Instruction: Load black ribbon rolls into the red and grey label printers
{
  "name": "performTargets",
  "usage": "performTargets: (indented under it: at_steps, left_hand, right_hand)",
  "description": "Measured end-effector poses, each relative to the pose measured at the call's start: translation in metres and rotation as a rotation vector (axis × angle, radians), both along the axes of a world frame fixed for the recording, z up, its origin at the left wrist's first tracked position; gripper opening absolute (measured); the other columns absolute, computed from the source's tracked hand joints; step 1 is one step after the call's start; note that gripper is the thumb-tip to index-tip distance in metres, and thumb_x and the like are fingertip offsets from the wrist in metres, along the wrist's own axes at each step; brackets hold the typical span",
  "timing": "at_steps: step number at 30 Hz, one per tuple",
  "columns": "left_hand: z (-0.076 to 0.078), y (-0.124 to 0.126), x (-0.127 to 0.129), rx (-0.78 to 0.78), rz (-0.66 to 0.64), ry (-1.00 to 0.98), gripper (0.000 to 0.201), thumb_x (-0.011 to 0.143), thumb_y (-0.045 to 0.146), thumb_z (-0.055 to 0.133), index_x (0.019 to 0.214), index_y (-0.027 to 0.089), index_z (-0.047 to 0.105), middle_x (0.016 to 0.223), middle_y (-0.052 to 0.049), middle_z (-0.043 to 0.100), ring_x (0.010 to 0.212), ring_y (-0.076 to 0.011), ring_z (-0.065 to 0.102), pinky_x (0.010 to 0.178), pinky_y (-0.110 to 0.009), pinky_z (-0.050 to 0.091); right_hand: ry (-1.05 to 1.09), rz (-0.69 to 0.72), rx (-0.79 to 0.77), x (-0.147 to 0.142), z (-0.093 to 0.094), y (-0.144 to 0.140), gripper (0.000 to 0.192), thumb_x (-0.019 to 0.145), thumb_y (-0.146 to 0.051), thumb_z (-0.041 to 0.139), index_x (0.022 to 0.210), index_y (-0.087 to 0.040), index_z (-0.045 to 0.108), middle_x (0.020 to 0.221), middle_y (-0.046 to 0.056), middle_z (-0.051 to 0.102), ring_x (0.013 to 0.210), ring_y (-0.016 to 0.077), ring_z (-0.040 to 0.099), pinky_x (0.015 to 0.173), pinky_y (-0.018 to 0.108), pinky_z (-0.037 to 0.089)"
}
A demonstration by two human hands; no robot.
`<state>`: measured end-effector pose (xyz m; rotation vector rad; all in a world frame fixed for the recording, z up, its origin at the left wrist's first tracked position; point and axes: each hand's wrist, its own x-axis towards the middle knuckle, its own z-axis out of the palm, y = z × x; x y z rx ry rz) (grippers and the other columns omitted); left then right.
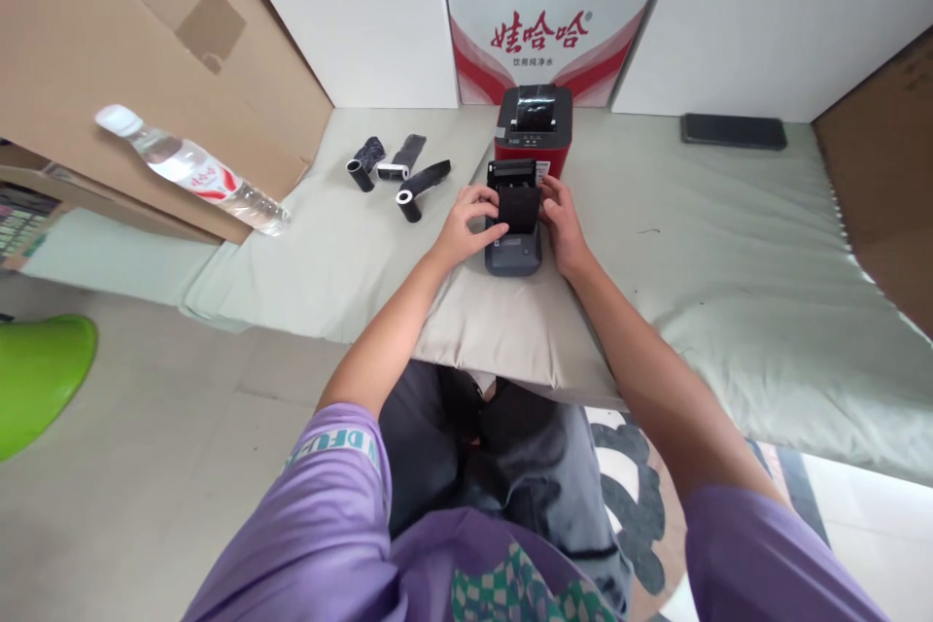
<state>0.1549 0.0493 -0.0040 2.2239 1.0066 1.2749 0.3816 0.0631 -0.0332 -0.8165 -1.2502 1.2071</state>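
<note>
In the head view, a small dark grey portable printer [513, 259] sits on the cloth-covered surface with its lid raised. A black paper strip [520, 211] drapes over its front. My left hand [472, 222] is closed at the strip's left edge, its thumb and fingertips against it. Wrapped against the printer's right side is my right hand [563, 222], fingers bent near the strip's right edge; its exact contact is partly hidden. Right behind stands a red and black printer [526, 155], with a glossy black strip [535, 107] coming out of its top.
Several small rolls, including a black roll [410, 205] with its tail loose, lie left of the printers. A water bottle [196, 173] leans by a cardboard box [146, 49]. A phone [733, 131] lies at right. White boxes [386, 39] line the back; a green seat [44, 379] is left.
</note>
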Motion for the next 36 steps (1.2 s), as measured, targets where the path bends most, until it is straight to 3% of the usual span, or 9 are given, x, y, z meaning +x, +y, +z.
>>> performTargets:
  at_steps: [7, 14, 18, 22, 28, 36]
  left_hand:
    - [-0.004, 0.004, 0.0, -0.025, -0.017, -0.191, 0.049, 0.095, 0.071, 0.078, 0.084, 0.023, 0.08, 0.094, -0.006, 0.071, 0.097, -0.0232, 0.07, 0.096, -0.043, 0.056]
    - [0.0, 0.002, 0.001, -0.064, -0.092, -0.256, 0.044, 0.094, 0.065, 0.083, 0.084, 0.022, 0.08, 0.101, -0.007, 0.07, 0.101, -0.0222, 0.07, 0.097, -0.041, 0.055]
    - [0.0, 0.002, 0.001, -0.105, -0.104, -0.27, 0.049, 0.093, 0.068, 0.081, 0.08, 0.021, 0.075, 0.1, -0.007, 0.07, 0.097, -0.0212, 0.067, 0.088, -0.037, 0.05]
    - [-0.002, 0.002, 0.001, -0.141, -0.102, -0.283, 0.055, 0.09, 0.073, 0.082, 0.077, 0.021, 0.071, 0.097, -0.006, 0.069, 0.091, -0.0199, 0.063, 0.083, -0.035, 0.047]
    - [-0.001, 0.001, 0.004, -0.099, -0.13, -0.312, 0.05, 0.089, 0.068, 0.086, 0.075, 0.021, 0.073, 0.074, 0.0, 0.056, 0.071, -0.0143, 0.05, 0.071, -0.031, 0.042]
    - [-0.001, 0.0, 0.007, -0.047, -0.101, -0.334, 0.047, 0.093, 0.065, 0.084, 0.077, 0.021, 0.079, 0.066, 0.003, 0.042, 0.061, -0.0113, 0.041, 0.064, -0.03, 0.036]
  right_hand:
    - [-0.026, 0.028, 0.048, 0.005, -0.011, 0.004, 0.077, 0.082, -0.088, 0.076, 0.141, -0.039, 0.064, 0.153, 0.005, 0.067, 0.15, 0.0323, 0.06, 0.134, 0.056, 0.045]
    - [-0.082, 0.011, 0.048, 0.004, -0.009, 0.005, 0.077, 0.081, -0.093, 0.073, 0.136, -0.039, 0.068, 0.147, 0.004, 0.072, 0.148, 0.0325, 0.062, 0.133, 0.057, 0.046]
    - [-0.118, -0.002, 0.07, 0.005, -0.008, 0.005, 0.075, 0.086, -0.091, 0.068, 0.138, -0.037, 0.068, 0.15, 0.006, 0.071, 0.147, 0.0316, 0.063, 0.129, 0.055, 0.05]
    - [-0.099, -0.049, 0.042, 0.004, -0.006, 0.003, 0.074, 0.083, -0.091, 0.072, 0.131, -0.035, 0.072, 0.148, 0.006, 0.073, 0.147, 0.0321, 0.064, 0.133, 0.056, 0.046]
    - [-0.116, -0.102, 0.042, 0.002, -0.003, 0.0, 0.07, 0.083, -0.09, 0.073, 0.125, -0.034, 0.075, 0.14, 0.005, 0.077, 0.141, 0.0315, 0.067, 0.134, 0.057, 0.044]
    - [-0.137, -0.084, 0.061, 0.001, 0.008, -0.007, 0.053, 0.084, -0.076, 0.082, 0.112, -0.031, 0.073, 0.122, 0.004, 0.082, 0.122, 0.0288, 0.075, 0.123, 0.053, 0.056]
